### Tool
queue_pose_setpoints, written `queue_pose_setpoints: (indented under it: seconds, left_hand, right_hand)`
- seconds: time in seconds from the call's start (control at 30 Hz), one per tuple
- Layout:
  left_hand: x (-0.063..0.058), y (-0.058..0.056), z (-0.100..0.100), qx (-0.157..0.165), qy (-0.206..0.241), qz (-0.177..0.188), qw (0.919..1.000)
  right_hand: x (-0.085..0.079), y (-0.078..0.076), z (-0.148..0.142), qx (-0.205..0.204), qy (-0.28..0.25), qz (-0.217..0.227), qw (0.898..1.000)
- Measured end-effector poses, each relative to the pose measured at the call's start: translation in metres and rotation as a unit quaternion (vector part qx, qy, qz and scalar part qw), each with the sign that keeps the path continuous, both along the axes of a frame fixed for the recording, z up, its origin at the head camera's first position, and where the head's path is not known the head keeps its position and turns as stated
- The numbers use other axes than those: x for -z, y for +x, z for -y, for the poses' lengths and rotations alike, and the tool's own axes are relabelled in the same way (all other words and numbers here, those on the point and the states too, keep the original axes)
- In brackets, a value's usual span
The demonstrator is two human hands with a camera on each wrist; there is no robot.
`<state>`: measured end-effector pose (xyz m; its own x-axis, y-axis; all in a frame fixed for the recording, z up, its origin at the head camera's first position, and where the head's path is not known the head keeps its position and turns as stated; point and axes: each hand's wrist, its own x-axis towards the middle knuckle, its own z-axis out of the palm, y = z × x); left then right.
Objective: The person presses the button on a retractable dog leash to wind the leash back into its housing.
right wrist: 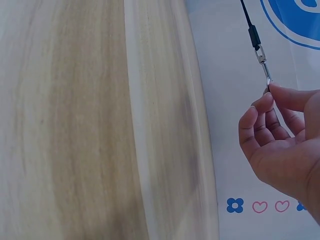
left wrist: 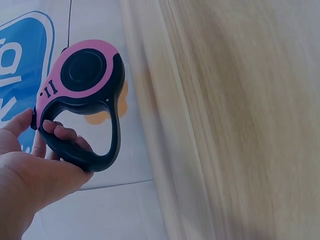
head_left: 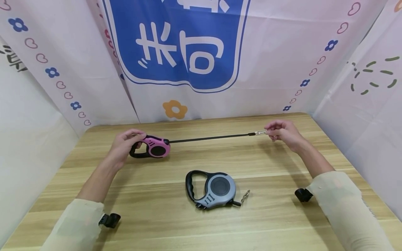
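My left hand (head_left: 123, 145) grips the black handle of a pink retractable dog leash (head_left: 158, 148), its fingers curled through the loop and the thumb at the button, as the left wrist view shows. From its casing a black strap (head_left: 210, 138) runs taut to the right. At the strap's end, my right hand (head_left: 284, 133) pinches the silver metal clip (right wrist: 265, 67) between thumb and forefinger. A grey retractable dog leash (head_left: 221, 188) with a black handle lies flat on the table in front, its own clip (head_left: 245, 197) beside it.
The wooden table (head_left: 150, 216) ends at a white printed curtain (head_left: 263, 80) behind and at both sides. A small black device (head_left: 110, 220) sits at the left sleeve, and another black device (head_left: 303, 195) at the right sleeve.
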<state>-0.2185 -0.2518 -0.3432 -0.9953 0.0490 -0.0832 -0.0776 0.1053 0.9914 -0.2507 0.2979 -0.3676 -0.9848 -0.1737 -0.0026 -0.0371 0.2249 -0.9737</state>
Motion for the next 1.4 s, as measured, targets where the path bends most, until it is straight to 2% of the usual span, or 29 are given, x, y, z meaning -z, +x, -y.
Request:
queue_pose_setpoints:
  seconds: [0.57, 0.8, 1.4]
  left_hand:
    - [0.001, 0.0, -0.006, 0.009, 0.003, -0.007, 0.9999]
    - [0.0, 0.0, -0.008, 0.01, 0.004, -0.004, 0.9999]
    - [0.001, 0.0, -0.011, 0.01, 0.007, -0.007, 0.9999]
  right_hand:
    - [0.0, 0.001, 0.003, -0.023, -0.032, -0.015, 0.999]
    - [0.0, 0.002, 0.006, -0.025, -0.016, -0.019, 0.999]
    - [0.001, 0.002, 0.006, -0.023, -0.019, -0.008, 1.0]
